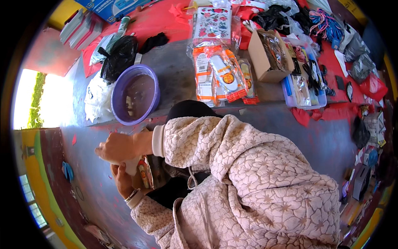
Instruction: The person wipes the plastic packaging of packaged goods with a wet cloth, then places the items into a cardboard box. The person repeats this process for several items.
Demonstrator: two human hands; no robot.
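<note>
My right hand, the farther of the two, is closed with its back up at the left of the view. Just below it my left hand, with a bracelet at the wrist, has its fingers raised and bent. Between the hands is a pale, whitish piece that both seem to grip; its kind is hard to make out. Beside it, close to my left wrist, a small pack with orange and red print stands on edge. My sleeve and dark clothing partly hide it.
A purple basin of murky water stands just beyond my hands, near a black plastic bag. Farther right lie orange-and-clear packages, a cardboard box and a clear plastic bin of small goods. A blue object is at left.
</note>
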